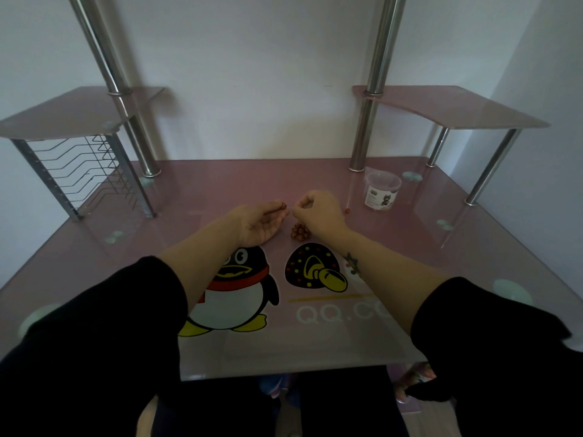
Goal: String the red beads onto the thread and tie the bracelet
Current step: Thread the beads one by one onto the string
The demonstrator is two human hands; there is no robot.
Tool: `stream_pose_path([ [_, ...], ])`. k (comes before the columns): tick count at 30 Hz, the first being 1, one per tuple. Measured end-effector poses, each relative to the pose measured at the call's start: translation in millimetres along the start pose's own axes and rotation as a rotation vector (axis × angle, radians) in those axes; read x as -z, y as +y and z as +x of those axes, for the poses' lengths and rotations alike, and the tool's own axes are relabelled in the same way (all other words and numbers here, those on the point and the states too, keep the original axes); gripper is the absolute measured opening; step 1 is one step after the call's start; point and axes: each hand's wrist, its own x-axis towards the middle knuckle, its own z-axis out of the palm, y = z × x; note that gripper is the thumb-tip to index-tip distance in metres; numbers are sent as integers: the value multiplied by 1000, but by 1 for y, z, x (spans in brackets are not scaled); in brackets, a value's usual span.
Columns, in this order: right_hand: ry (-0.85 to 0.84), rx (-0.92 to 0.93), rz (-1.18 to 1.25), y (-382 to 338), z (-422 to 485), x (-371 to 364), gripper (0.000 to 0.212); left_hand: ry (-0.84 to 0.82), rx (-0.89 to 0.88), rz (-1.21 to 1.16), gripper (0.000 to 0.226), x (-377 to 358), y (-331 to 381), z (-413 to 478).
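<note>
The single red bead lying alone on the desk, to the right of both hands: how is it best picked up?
Pinch the lone bead across its round sides with thumb and forefinger tips, coming from above. It is small and lies alone on the flat glass desk. The right hand is nearest.

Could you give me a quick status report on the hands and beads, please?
Left hand palm up, gripping beaded strand. Right hand pinched beside its tip; contents too small to tell. Loose bead pile near wrists; nothing blocking.
</note>
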Motion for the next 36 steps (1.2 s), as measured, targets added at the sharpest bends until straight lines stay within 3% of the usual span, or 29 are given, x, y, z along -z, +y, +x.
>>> stream_pose_path([
  [36,-40,6,41,1,2,-3,20,-8,8,18,9,-2,-2,-5],
])
